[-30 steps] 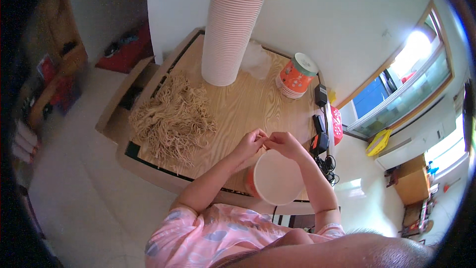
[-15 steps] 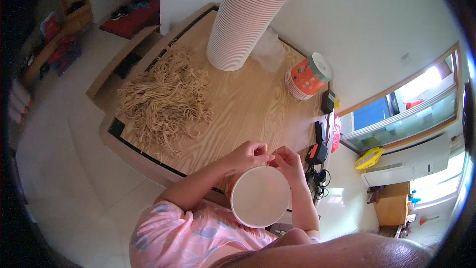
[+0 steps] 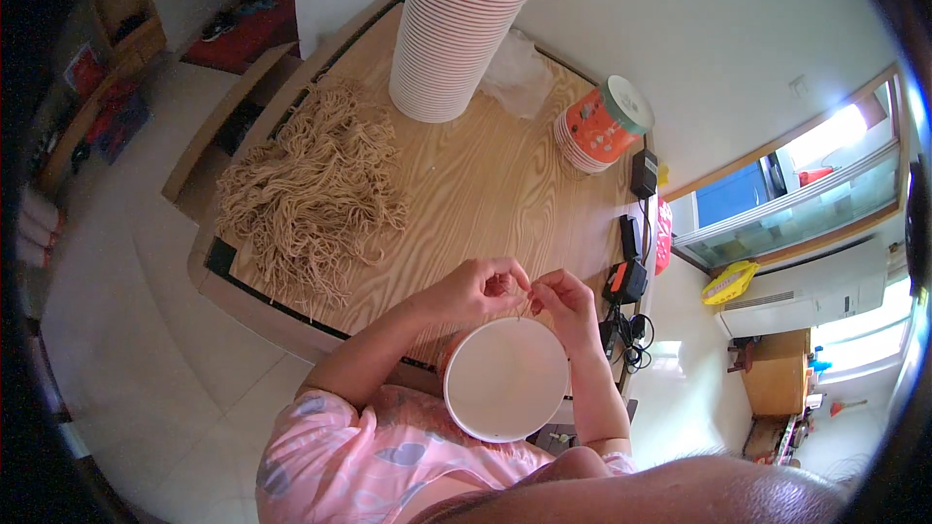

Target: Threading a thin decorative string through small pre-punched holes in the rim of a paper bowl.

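Observation:
A large paper bucket (image 3: pixel 507 380) with a white inside stands tilted against my body at the near table edge, its mouth facing up. Just past its far rim, my left hand (image 3: pixel 485 288) pinches thumb and forefinger together. Close beside it, my right hand (image 3: pixel 567 309) is pinched too, fingertips almost meeting the left ones. Between them runs a thin cord at the rim, mostly hidden by the fingers. Left of my hands lies a heap of tan cords (image 3: pixel 311 196), loose and tangled.
A tall stack of nested paper buckets (image 3: pixel 461 34) rises at the back. Behind it lies a clear plastic bag (image 3: pixel 519 76). A shorter orange stack of buckets (image 3: pixel 604 126) stands back right. Black power adapters (image 3: pixel 624 281) and coiled cables (image 3: pixel 636 342) line the wooden table's (image 3: pixel 476 204) right edge.
Both hands have lifted slightly away from the bucket's rim, and the left fingers have opened into a rounder curl. My view has shifted slightly; the bucket stays against my body.

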### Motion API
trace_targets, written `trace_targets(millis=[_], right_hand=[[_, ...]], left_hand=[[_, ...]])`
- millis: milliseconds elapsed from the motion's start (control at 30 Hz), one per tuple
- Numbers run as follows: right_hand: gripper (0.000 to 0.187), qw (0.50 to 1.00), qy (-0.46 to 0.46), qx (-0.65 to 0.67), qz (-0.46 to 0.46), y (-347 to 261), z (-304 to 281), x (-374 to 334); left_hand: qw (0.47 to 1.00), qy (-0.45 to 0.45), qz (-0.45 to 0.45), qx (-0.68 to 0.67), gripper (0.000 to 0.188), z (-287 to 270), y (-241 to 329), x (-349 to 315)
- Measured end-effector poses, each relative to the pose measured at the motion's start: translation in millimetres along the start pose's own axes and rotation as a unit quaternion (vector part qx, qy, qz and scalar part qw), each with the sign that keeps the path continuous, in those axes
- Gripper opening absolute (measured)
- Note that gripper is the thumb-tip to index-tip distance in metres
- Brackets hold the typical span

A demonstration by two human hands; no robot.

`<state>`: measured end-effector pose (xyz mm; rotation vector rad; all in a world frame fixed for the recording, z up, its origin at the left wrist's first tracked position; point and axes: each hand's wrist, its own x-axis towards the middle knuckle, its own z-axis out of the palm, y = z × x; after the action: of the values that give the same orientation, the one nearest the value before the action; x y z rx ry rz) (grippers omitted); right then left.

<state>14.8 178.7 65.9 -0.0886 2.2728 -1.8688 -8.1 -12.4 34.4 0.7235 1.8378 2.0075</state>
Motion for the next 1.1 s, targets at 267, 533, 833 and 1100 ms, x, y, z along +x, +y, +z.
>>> trace_targets(millis=[267,533,833,1100], right_hand=[[0.005,0.997,0.049,0.036,-0.039,-4,3,2],[0.031,0.995,-0.007,-0.101,0.022,8,-23,18],[0.024,0.984,-0.091,-0.151,0.018,-10,-35,15],[0.015,0.986,-0.123,-0.105,-0.03,-36,-28,11]], left_hand=[[0.997,0.064,-0.043,-0.019,0.018,17,-23,8],[0.996,0.068,-0.023,0.055,0.016,19,-12,7],[0.993,0.083,-0.004,0.087,0.015,18,-14,3],[0.99,0.109,0.01,0.085,0.016,18,-11,-1]])
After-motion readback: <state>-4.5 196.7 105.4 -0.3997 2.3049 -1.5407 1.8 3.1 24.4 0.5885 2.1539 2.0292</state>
